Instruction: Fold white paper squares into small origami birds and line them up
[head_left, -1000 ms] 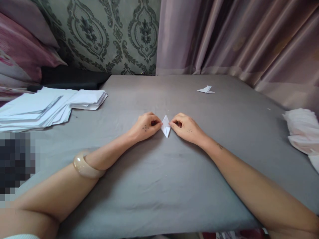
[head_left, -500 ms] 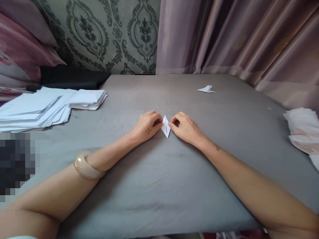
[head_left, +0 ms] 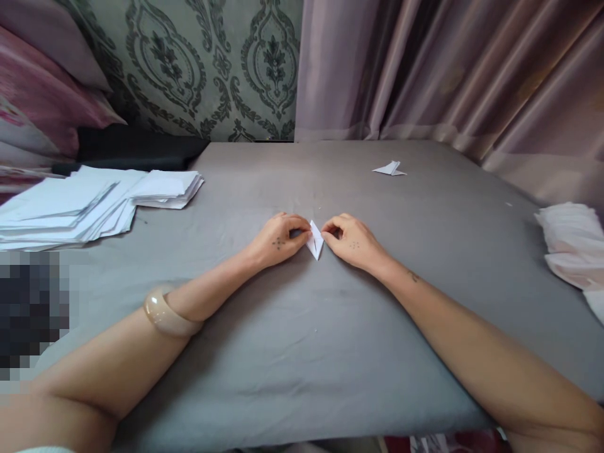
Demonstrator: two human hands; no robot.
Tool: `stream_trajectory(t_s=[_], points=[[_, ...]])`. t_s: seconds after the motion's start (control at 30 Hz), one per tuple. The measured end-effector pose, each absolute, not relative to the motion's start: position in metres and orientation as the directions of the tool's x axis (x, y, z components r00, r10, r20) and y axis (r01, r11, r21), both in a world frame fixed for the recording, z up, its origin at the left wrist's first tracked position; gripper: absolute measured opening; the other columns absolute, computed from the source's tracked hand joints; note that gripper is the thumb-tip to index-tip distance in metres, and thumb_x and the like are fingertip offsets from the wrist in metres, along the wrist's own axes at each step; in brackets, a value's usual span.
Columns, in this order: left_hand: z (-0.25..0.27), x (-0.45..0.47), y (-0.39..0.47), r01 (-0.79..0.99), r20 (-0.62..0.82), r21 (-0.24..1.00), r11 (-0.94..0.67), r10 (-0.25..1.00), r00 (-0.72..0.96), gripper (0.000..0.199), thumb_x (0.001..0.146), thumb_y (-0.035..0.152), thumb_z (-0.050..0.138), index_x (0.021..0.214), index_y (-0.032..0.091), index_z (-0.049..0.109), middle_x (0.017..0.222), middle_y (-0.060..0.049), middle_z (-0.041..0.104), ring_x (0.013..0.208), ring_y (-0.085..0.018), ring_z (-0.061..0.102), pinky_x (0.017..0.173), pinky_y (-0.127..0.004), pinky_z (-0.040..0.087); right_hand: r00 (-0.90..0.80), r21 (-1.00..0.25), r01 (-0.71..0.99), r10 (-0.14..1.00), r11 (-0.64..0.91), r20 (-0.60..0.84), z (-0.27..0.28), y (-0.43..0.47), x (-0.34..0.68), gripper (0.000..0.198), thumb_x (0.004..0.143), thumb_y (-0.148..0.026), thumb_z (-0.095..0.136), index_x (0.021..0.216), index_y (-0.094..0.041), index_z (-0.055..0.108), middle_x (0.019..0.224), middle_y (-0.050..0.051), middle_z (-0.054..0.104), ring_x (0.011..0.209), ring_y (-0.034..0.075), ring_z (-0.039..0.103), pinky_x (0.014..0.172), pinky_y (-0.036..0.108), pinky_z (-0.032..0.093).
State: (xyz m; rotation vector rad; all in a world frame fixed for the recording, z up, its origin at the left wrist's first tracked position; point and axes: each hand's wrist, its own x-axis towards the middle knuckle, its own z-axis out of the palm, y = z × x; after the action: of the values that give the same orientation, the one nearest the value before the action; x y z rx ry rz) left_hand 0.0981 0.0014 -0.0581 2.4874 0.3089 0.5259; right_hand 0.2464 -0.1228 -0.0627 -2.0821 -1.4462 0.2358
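A small white sheet of paper folded into a diamond (head_left: 316,245) is between my hands at the middle of the grey-covered table (head_left: 311,365). A dark slit runs down its centre, and its lower point faces me. My left hand (head_left: 282,239) pinches the left edge between thumb and fingers. At the right edge, my right hand (head_left: 353,242) has its thumb and fingertips closed on the paper. The fingers partly hide both side corners. A pale bangle (head_left: 167,313) circles my left forearm.
Stacks of white paper (head_left: 61,204) lie at the left, with a smaller stack (head_left: 165,184) beside them. A folded paper piece (head_left: 391,168) sits at the back right. White, cloth-like bundles (head_left: 570,242) rest at the right edge. Curtains (head_left: 425,69) hang behind.
My left fingers have shifted slightly right over the folded paper's left edge. My right hand has moved a touch to the right. The paper stays in about the same place.
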Motion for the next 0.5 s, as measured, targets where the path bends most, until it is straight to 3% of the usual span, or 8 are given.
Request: stream_trajectory(t_s=[0.1,0.2,0.4,0.5], points=[[-0.064,0.102,0.003,0.197,0.271,0.598,-0.777,0.427,0.863,0.013,0.082,0.028,0.061,0.082,0.016,0.067,0.090,-0.007,0.065,0.083,-0.019,0.059,0.078,-0.034,0.048,0.410,-0.567,0.782,0.899,-0.258,0.157,-0.061,-0.122,0.245,0.012,0.081,-0.025,0.057,0.082,-0.022,0.068,0.088,0.004,0.064,0.071,0.014,0.057,0.068,0.029,0.044],[-0.072,0.104,0.005,0.283,0.271,0.590,-0.756,0.516,0.813,0.022,0.077,0.035,0.068,0.088,0.015,0.066,0.091,-0.008,0.060,0.088,-0.021,0.056,0.080,-0.037,0.048,0.412,-0.577,0.775,0.899,-0.258,0.152,-0.061,-0.121,0.244,0.012,0.081,-0.026,0.057,0.081,-0.022,0.068,0.089,0.004,0.065,0.072,0.015,0.057,0.069,0.030,0.045],[-0.070,0.104,0.008,0.277,0.182,0.657,-0.701,0.504,0.844,0.020,0.075,0.035,0.068,0.080,0.016,0.069,0.096,-0.009,0.060,0.096,-0.022,0.054,0.087,-0.039,0.045,0.377,-0.629,0.748,0.915,-0.211,0.141,-0.062,-0.124,0.246,0.009,0.078,-0.028,0.060,0.080,-0.022,0.067,0.089,0.003,0.067,0.073,0.015,0.058,0.070,0.030,0.045],[-0.065,0.103,0.006,0.260,0.160,0.714,-0.650,0.514,0.843,0.017,0.074,0.032,0.068,0.073,0.016,0.068,0.092,-0.007,0.062,0.086,-0.018,0.056,0.081,-0.034,0.046,0.410,-0.655,0.722,0.901,-0.224,0.144,-0.062,-0.126,0.246,0.014,0.077,-0.028,0.062,0.090,-0.021,0.064,0.092,0.003,0.068,0.072,0.014,0.058,0.072,0.031,0.046]])
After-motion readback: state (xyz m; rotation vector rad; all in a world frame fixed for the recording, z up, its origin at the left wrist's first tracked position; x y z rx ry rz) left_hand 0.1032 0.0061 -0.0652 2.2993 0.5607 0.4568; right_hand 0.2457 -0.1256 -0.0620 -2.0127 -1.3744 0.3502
